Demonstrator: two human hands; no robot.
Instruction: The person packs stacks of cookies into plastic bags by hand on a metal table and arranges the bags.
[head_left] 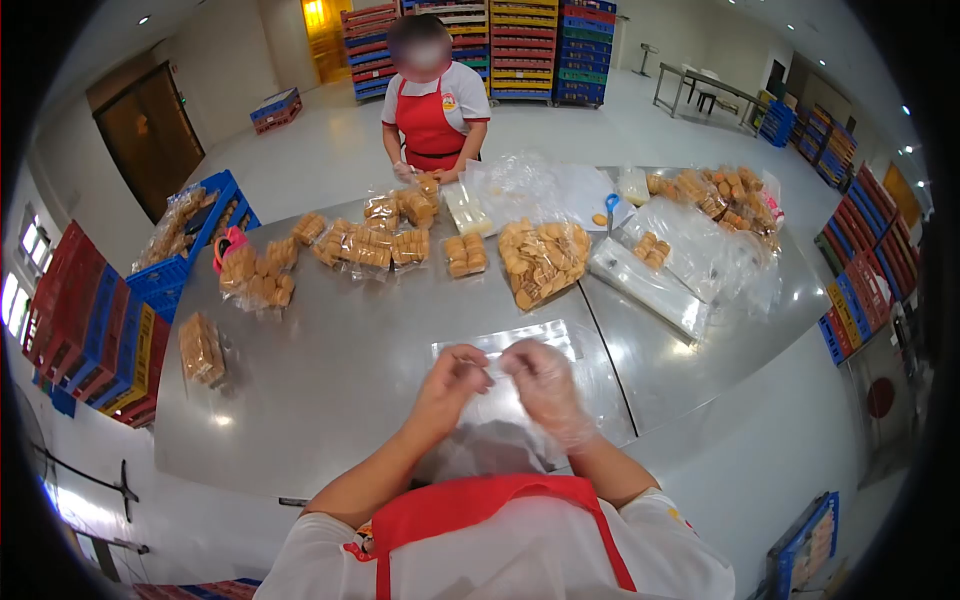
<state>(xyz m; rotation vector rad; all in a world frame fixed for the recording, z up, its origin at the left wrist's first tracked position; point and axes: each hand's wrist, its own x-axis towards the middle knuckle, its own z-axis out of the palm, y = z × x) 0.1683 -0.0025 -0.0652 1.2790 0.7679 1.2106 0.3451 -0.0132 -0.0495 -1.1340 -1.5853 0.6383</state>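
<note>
My left hand [455, 388], bare, is in front of me at the near side of the steel table, its fingers curled in. Close beside it is my right hand [545, 390], wearing a clear plastic glove, also with curled fingers. The fingertips of both hands nearly meet; anything between them is too small or see-through to make out. Just beyond lies a flat, clear plastic sheet or bag [558, 338], partly covered by my hands. A clear bag of loose round biscuits [543, 258] and a small pack of biscuits [464, 256] lie farther away.
Biscuit packs [365, 248] lie along the table's far left, with one pack [202, 350] near the left edge. Blue scissors [611, 205] and clear bags [650, 285] are at right. A co-worker in a red apron [432, 122] stands opposite. Stacked crates [95, 320] flank the table.
</note>
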